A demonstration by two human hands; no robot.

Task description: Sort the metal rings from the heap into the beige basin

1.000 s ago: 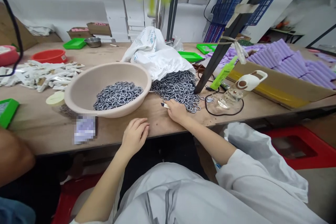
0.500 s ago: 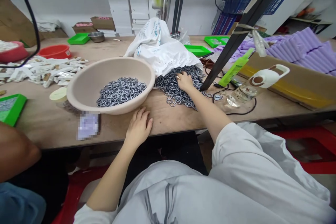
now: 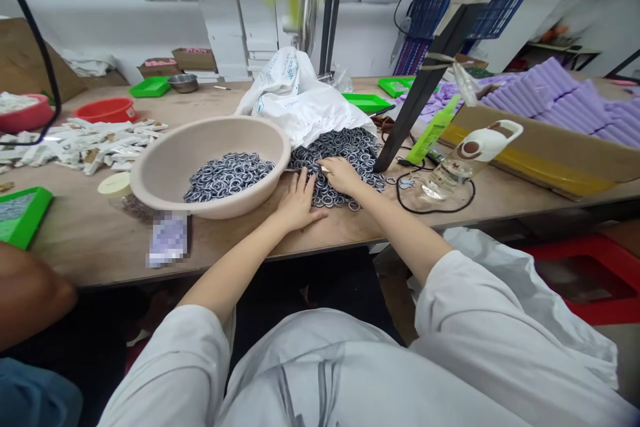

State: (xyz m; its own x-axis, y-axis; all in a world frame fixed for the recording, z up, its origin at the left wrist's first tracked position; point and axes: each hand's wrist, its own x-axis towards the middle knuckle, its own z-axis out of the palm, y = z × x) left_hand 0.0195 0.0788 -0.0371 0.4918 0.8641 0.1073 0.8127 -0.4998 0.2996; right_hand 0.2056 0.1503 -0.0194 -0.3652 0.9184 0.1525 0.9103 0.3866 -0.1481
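A heap of dark grey rings (image 3: 350, 140) spills from the mouth of a white plastic sack (image 3: 310, 107) onto the table. My right hand (image 3: 341, 175) rests on the front of this heap, fingers slightly bent and pointing left, with a small pale patch at a fingertip. Close beside it, my left hand (image 3: 299, 203) lies palm down with fingers spread, its fingertips at the heap's left edge. Rings under both hands are partly hidden. To the left stands a wide beige basin (image 3: 155, 167) holding many similar rings.
A dark metal post (image 3: 415, 100) rises right of the heap. Beyond it are a water bottle (image 3: 450, 170), a black cable and a carton (image 3: 545, 153) with purple pieces. White strips (image 3: 100, 143) and a lidded jar (image 3: 117, 187) are left. Another person's arm (image 3: 35, 293) shows at lower left.
My left hand has moved right and forward from the table edge below the basin to the heap. My right hand has drawn back slightly left and nearer to me. The view has shifted slightly.
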